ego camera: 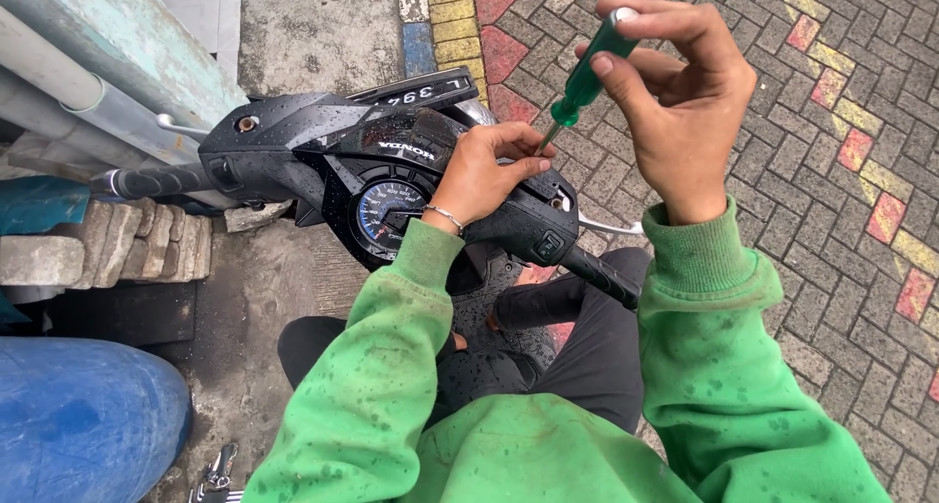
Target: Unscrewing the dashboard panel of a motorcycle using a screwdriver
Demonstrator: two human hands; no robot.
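A wet black scooter handlebar cover (323, 146) with a round blue speedometer dial (386, 209) stands in front of me. My right hand (675, 92) is raised above it, fingers closed around the green handle of a screwdriver (584, 77) that points down and to the left. The tip meets the cover next to my left hand (484, 175), which rests on the cover with its fingers pinched at the tip. A thin bracelet circles the left wrist. Both my sleeves are green and spotted with drops.
Handlebar grips (147, 182) (602, 273) stick out left and right. A blue barrel (83, 415) sits at lower left, stacked paving stones (108, 244) and grey pipes (88, 92) at the left. Coloured brick paving (841, 200) spreads to the right. A bunch of keys (220, 474) lies near the bottom edge.
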